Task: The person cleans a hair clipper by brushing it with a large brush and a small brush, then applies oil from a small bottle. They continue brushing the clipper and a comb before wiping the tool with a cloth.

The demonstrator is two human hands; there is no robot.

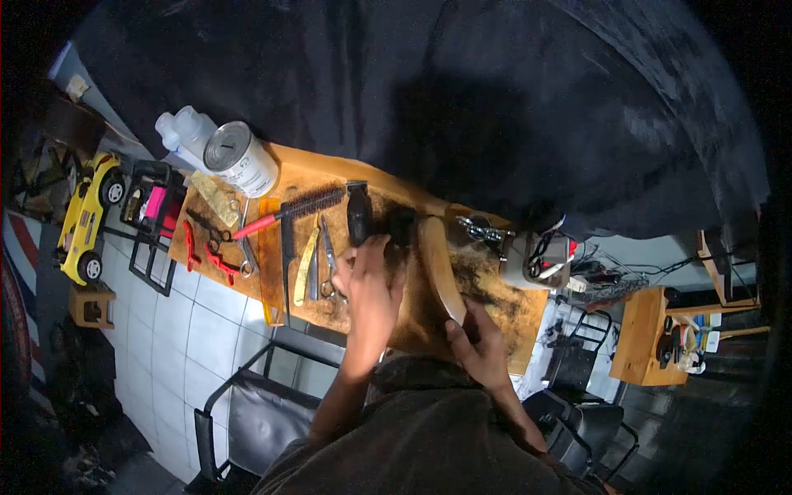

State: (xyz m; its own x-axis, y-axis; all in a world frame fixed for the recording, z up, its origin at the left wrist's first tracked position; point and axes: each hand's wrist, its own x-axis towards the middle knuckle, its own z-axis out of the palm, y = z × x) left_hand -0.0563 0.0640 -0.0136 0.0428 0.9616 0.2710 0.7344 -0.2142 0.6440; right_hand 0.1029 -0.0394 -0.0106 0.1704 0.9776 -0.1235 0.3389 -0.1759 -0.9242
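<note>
My right hand (478,342) grips the lower end of a curved, pale wooden-handled brush (441,268), its thumb and fingers closed around the tip. My left hand (371,280) is over the table with fingers bent and apart, fingertips right at the lower end of a black hair clipper (357,214). Between clipper and brush sits a dark object (402,224), partly lost in shadow. Left of my left hand lie scissors (328,256), a yellow-handled razor (307,268), a black comb (287,256) and a round brush (289,213) with a red handle.
Dark hair clippings cover parts of the wooden table (524,330). A white can (243,161) and clear bottles (188,128) stand at its back left. A grey container (528,260) with cords sits right. Black chairs (268,417) flank me; a yellow toy car (89,219) is far left.
</note>
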